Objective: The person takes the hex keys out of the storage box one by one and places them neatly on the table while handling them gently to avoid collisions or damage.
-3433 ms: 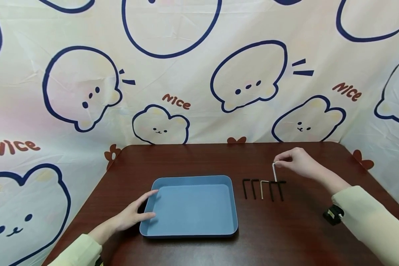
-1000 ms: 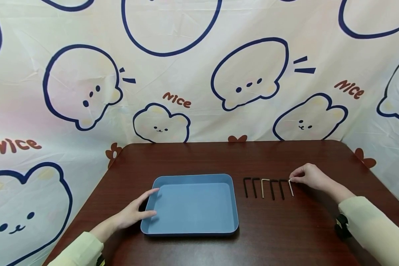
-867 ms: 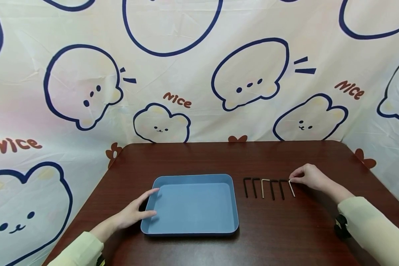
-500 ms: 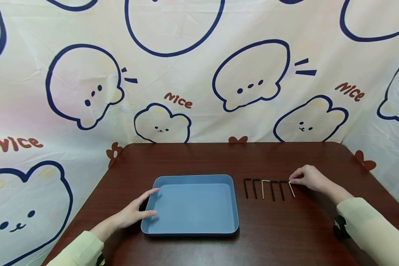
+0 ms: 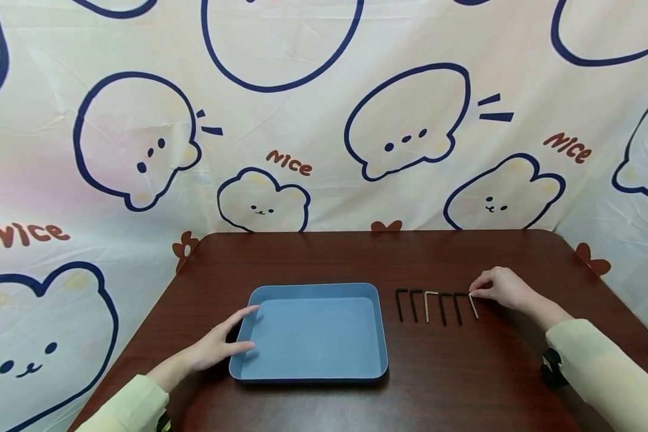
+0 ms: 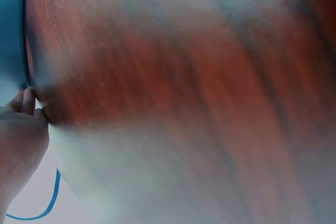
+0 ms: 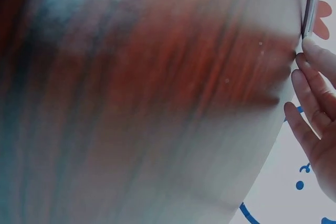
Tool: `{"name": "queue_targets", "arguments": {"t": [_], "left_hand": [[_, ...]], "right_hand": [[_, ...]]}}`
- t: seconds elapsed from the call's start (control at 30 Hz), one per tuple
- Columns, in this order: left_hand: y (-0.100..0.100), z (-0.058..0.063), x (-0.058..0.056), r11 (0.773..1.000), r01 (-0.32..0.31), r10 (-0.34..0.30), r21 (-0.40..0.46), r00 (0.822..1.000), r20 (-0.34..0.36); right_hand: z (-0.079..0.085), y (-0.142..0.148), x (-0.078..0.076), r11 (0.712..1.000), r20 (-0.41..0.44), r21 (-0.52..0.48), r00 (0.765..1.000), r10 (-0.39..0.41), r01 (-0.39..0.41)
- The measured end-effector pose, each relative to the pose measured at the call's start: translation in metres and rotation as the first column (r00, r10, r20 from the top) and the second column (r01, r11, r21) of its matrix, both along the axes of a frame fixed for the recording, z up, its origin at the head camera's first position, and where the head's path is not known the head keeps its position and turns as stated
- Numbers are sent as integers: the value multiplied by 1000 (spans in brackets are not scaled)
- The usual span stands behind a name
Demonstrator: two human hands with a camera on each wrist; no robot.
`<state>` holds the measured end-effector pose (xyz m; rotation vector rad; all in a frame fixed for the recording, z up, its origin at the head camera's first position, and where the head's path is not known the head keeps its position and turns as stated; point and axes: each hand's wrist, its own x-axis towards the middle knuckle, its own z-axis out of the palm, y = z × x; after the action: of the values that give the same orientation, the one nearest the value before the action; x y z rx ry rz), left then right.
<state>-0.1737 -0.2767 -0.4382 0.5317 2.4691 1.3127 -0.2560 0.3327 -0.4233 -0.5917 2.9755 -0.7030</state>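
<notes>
My right hand (image 5: pixel 504 289) pinches the bent end of a silver hex key (image 5: pixel 474 307) between thumb and fingertips. Its long leg slants toward me at the right end of a row of hex keys, and the right wrist view shows the silver key (image 7: pixel 311 11) edge-on at the fingertips. To its left lie several black hex keys (image 5: pixel 457 310) and a brass-coloured hex key (image 5: pixel 426 308). My left hand (image 5: pixel 210 348) rests on the left rim of a blue tray (image 5: pixel 313 342), thumb and index finger spread over the edge. The left wrist view shows that hand (image 6: pixel 21 135) beside the tray wall.
The keys lie to the right of the tray on a dark brown wooden table (image 5: pixel 443 384). A pale cloth (image 5: pixel 324 132) printed with cartoon bears hangs behind the table and at both sides.
Since the earliest frame, my right hand has lowered the silver hex key and moved it right, to the row's end. Over the last second it shifts only slightly. My left hand stays put.
</notes>
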Motion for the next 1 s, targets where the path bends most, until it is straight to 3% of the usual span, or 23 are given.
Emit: {"name": "queue_targets", "arguments": {"t": [0.63, 1.0], "left_hand": [[1, 1, 0, 1000, -8, 8, -13, 1000, 5], [1, 3, 1, 1000, -12, 13, -25, 1000, 13]], "right_hand": [[-2, 2, -1, 1000, -45, 8, 999, 21, -20], [7, 2, 3, 999, -49, -30, 998, -29, 27]]}}
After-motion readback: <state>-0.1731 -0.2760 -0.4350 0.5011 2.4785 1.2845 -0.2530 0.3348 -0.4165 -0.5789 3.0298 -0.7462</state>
